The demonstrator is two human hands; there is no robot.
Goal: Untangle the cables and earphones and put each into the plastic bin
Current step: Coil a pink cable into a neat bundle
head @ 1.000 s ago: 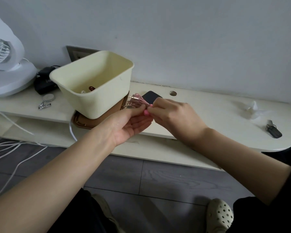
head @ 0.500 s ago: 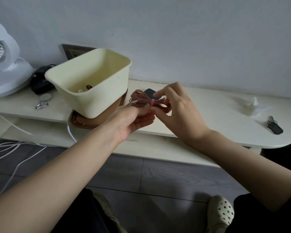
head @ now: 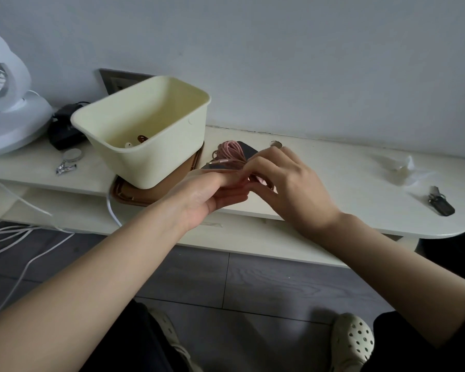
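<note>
Just right of the plastic bin [head: 156, 146], above the tabletop's [head: 333, 170] front edge, the left hand [head: 215, 193] pinches the pink cable [head: 231, 153]; the right hand's [head: 287, 183] curled fingers grip it.

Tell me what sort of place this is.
Most likely a room in a home, not a workshop: a white fan stands on the low cream shelf, a wall socket sits behind the plastic bin, and a key fob and nail clipper lie on the shelf.
</note>
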